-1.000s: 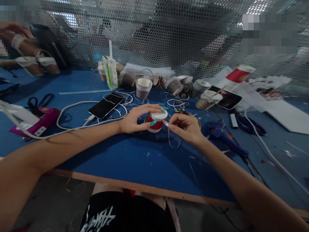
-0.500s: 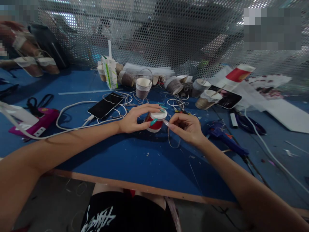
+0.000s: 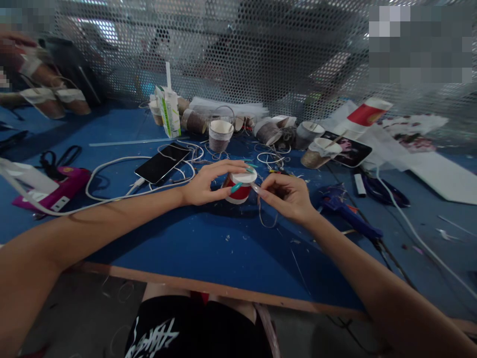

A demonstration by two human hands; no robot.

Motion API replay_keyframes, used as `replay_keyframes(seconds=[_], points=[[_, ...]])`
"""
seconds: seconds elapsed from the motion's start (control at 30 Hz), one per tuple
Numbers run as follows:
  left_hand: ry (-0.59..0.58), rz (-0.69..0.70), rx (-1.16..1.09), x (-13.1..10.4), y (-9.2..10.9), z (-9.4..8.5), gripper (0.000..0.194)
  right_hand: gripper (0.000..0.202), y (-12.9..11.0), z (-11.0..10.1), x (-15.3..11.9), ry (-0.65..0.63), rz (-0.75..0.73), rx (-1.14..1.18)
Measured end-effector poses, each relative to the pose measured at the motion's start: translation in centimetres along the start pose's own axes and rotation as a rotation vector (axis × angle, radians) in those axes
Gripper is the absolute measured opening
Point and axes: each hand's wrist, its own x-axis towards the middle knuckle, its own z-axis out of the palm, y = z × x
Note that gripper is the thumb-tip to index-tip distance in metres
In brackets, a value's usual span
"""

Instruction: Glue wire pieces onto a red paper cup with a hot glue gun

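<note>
A red and white paper cup (image 3: 238, 193) stands upside down on the blue table, its white base on top. My left hand (image 3: 210, 184) grips it from the left, thumb on the near side and fingers over the far side. At the cup's right side, the thumb and forefinger of my right hand (image 3: 286, 196) are pinched on a thin string (image 3: 266, 224), which hangs in a loop below them. The fingertips are close to the cup's upper edge; whether the string touches the cup there is too small to tell.
Behind my hands are twine-wrapped cups (image 3: 219, 136), a drink carton (image 3: 169, 112) and a cabled phone (image 3: 163, 163). A blue glue gun (image 3: 348, 214) and pliers (image 3: 387, 191) lie right. Left are a purple power strip (image 3: 61, 189) and, farther back, a person's hand (image 3: 17, 40).
</note>
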Motion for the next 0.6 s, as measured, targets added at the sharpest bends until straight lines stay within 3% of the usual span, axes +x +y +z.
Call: replay_keyframes(seconds=[0.6], points=[[0.049,0.026,0.043,-0.03,-0.32,0.44,0.042,0.021,0.10,-0.12,-0.12,-0.028,-0.009,0.010]])
